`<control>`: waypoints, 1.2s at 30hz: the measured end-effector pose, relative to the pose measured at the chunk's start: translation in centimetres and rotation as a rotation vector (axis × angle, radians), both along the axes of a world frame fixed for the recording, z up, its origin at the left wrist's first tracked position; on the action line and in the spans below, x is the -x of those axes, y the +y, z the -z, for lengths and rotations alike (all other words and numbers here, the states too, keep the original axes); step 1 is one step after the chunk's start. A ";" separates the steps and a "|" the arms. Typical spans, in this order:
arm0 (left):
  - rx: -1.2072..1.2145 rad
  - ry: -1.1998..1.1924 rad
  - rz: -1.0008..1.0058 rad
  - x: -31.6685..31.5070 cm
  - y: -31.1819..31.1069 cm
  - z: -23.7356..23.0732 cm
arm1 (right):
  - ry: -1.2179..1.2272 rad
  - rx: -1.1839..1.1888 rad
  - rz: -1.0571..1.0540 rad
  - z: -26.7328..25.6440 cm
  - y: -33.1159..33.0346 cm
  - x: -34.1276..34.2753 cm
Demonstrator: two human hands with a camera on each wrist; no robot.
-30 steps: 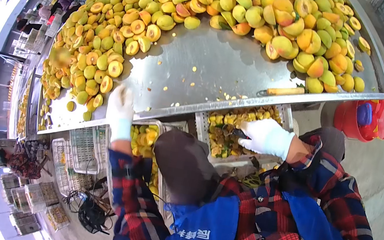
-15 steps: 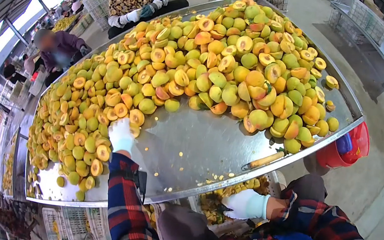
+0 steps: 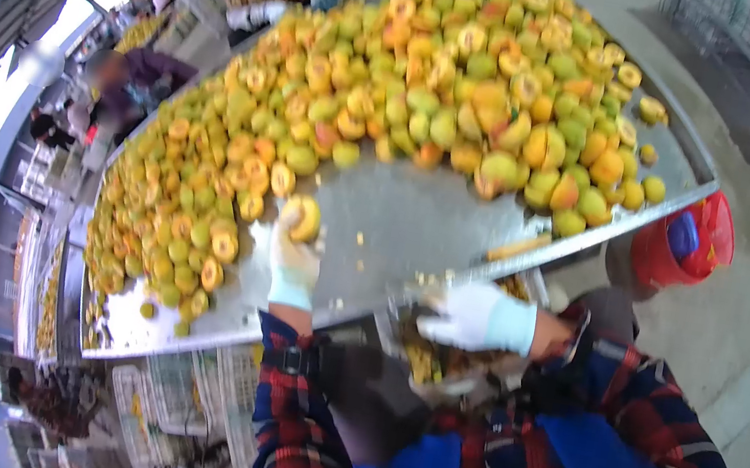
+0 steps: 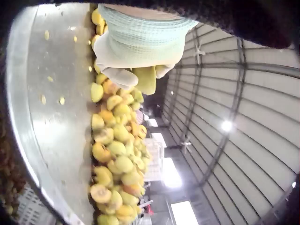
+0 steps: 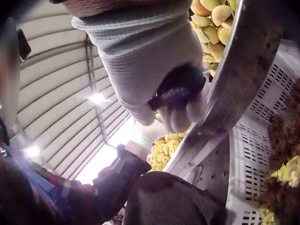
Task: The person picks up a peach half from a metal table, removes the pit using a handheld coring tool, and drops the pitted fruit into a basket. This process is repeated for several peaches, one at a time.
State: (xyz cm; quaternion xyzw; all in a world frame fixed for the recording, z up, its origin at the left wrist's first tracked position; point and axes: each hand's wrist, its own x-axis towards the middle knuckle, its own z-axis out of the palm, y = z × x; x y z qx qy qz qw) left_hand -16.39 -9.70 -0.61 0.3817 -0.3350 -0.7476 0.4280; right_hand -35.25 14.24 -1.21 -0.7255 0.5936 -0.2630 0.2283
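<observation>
My gloved left hand point(image 3: 293, 260) pinches a yellow peach half point(image 3: 303, 218) at the near edge of the peach pile point(image 3: 398, 99). From the left wrist, the same fruit shows as a yellow-green piece point(image 4: 146, 80) between thumb and fingers. My right hand point(image 3: 478, 317), also in a white glove, is over a white crate point(image 5: 248, 159) of fruit scraps below the table's near edge. In the right wrist view its fingers curl round a black-handled object point(image 5: 180, 86); I cannot tell what kind of tool it is.
The metal table point(image 3: 397, 218) has a raised rim and small scattered bits. A wooden handle point(image 3: 519, 248) lies along its near edge. A red bucket point(image 3: 680, 250) stands at right, plastic crates point(image 3: 170, 393) at lower left. Other people point(image 3: 137, 85) are beyond the table.
My left hand reached to the pile, took a peach half and drew it back right toward me. The right hand shifted slightly left over the crate. The head view tilted up, then partly back down.
</observation>
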 end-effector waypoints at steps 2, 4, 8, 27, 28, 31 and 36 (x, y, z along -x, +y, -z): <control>-0.048 0.113 0.069 0.4 3.2 -1.5 | -0.061 0.078 0.093 -0.9 -0.4 -0.2; -0.027 0.172 0.164 0.7 6.2 -1.9 | -0.262 0.122 0.103 -2.0 -0.8 -0.2; 0.069 0.188 0.164 2.5 10.1 -1.2 | -0.221 0.141 0.193 -2.7 -0.8 -0.5; 0.866 -0.535 -0.149 6.1 12.0 1.1 | -0.142 -0.039 0.332 -1.2 -2.9 -2.1; 0.866 -0.535 -0.145 6.1 11.9 1.2 | -0.145 -0.040 0.336 -0.9 -3.1 -2.1; 1.119 -0.732 -0.187 6.0 11.7 1.0 | -0.250 -0.112 0.228 -0.6 -3.4 -1.6; 0.464 -0.280 0.070 5.6 11.6 -0.2 | -0.893 -0.763 0.039 -3.5 -2.5 0.5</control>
